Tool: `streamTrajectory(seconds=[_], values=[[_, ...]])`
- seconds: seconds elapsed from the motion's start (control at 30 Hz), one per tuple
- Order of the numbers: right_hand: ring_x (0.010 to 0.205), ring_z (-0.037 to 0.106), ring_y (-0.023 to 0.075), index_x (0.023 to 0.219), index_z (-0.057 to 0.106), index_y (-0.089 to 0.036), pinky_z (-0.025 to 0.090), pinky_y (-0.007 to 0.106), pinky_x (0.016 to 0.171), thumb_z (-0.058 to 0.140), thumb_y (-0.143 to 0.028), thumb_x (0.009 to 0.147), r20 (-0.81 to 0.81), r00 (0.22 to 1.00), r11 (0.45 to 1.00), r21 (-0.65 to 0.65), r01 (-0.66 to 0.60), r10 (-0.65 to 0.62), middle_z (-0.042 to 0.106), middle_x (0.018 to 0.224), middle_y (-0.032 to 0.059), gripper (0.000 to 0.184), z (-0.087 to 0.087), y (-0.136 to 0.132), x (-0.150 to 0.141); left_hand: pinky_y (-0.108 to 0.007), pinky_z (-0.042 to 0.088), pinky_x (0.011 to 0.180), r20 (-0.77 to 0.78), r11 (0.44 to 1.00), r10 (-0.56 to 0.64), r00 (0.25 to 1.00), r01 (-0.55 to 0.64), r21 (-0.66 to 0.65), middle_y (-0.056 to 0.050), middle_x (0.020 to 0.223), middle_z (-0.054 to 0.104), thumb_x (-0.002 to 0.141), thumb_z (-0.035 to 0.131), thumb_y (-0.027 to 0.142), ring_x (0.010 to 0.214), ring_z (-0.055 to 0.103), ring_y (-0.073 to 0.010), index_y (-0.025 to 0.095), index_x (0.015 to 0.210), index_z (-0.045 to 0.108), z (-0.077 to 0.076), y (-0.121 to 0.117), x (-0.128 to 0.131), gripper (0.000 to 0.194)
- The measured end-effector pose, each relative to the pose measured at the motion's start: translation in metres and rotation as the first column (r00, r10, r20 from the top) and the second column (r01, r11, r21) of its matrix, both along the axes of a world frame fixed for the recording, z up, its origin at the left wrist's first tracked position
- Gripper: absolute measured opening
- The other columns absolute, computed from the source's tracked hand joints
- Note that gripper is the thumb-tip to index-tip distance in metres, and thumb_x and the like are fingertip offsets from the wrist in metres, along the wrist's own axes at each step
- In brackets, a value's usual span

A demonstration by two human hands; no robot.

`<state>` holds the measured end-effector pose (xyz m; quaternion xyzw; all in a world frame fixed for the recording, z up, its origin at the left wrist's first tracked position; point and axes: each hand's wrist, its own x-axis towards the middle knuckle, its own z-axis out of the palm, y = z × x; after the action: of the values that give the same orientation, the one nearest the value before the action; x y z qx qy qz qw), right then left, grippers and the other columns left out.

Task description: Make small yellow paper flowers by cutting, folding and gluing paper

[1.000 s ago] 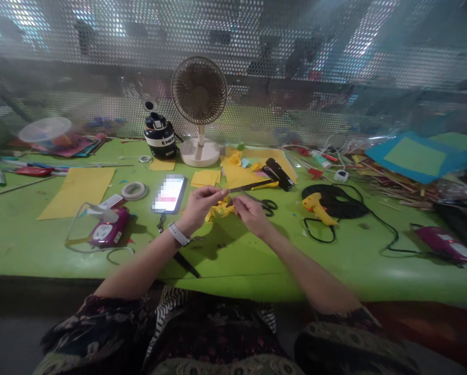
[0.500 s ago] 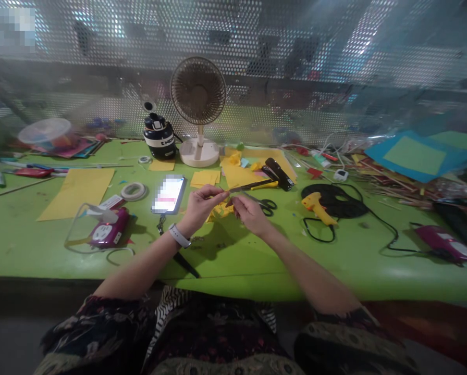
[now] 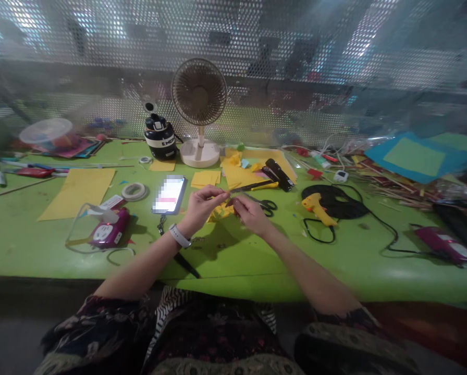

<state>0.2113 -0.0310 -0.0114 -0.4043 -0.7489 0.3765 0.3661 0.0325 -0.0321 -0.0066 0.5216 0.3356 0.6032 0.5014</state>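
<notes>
My left hand (image 3: 200, 207) and right hand (image 3: 251, 213) nearly meet, fingers drawn in to narrow pinches; what sits between the tips is too small to tell. The crumpled yellow paper pieces (image 3: 219, 212) lie just beneath, partly hidden by my hands. By my judgement, some shaping is done on these, while the flat yellow paper squares (image 3: 205, 179) beyond are left unworked. The black-handled metal scissors (image 3: 263, 203) rest beside my right hand, unused.
</notes>
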Motion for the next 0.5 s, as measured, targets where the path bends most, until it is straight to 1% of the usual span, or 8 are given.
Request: streamTrajectory(seconds=[0.13,0.27,0.5], values=[[0.063,0.05,0.0152,0.093,0.066,-0.019,0.039,0.027,0.06,0.043,-0.058,0.096,-0.021,1.0,1.0,0.026,-0.012,0.013,0.052,0.066,-0.0009,0.045,0.0011,-0.0002,-0.0003,-0.027,0.051,0.067,0.035,0.999,-0.015,0.999,0.016,-0.028,-0.004,0.077,0.072,0.066,0.086,0.034,0.07,0.064,-0.0127,0.019,0.076,0.077,0.0017,-0.0005,0.0009,0.02],[0.066,0.052,0.0162,0.093,0.066,-0.019,0.041,0.028,0.062,0.045,-0.056,0.095,-0.027,0.999,1.0,0.026,-0.017,0.018,0.047,0.061,-0.0024,0.043,0.003,-0.0005,-0.0003,-0.026,0.051,0.064,0.066,0.998,-0.043,0.997,0.046,-0.05,-0.003,0.078,0.074,0.066,0.087,0.033,0.067,0.063,-0.0117,0.02,0.075,0.077,0.0008,0.0001,0.0006,0.019],[0.064,0.05,0.0161,0.092,0.066,-0.02,0.039,0.028,0.06,0.045,-0.058,0.095,-0.026,0.999,0.999,0.006,-0.036,0.036,0.044,0.06,-0.0027,0.044,0.0043,-0.0004,0.0002,-0.026,0.051,0.066,0.049,0.994,-0.081,0.995,0.085,-0.067,-0.004,0.079,0.075,0.069,0.085,0.035,0.069,0.063,-0.0121,0.021,0.078,0.079,-0.0037,0.0028,-0.0017,0.018]])
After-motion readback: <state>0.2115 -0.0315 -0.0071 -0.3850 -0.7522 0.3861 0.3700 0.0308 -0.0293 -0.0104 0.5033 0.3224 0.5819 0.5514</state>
